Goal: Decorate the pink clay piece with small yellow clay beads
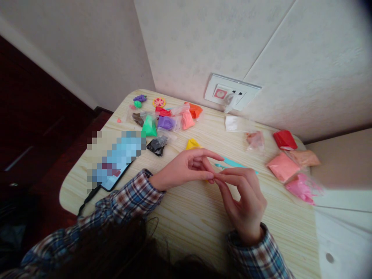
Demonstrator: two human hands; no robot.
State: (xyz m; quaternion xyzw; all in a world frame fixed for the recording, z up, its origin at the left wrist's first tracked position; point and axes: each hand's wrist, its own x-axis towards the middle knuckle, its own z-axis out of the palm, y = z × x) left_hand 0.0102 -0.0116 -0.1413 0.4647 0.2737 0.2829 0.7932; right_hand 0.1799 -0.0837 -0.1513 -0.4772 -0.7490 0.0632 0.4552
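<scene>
Over the middle of the table, my left hand and my right hand meet at the fingertips. The left thumb and a fingertip are pinched together, the index finger stretched out above. My right thumb and index finger pinch at the same spot. Whatever lies between them is too small or hidden to name. A yellow packet of modelling clay lies just behind my left hand, partly covered by it. Flat turquoise modelling tools lie behind the fingertips, partly hidden by my right hand.
Bags of clay lie behind: green, purple, black, orange. Red and pink ones lie right. A round clay piece and purple clay cluster sit far left. A phone lies left; a wall socket is behind.
</scene>
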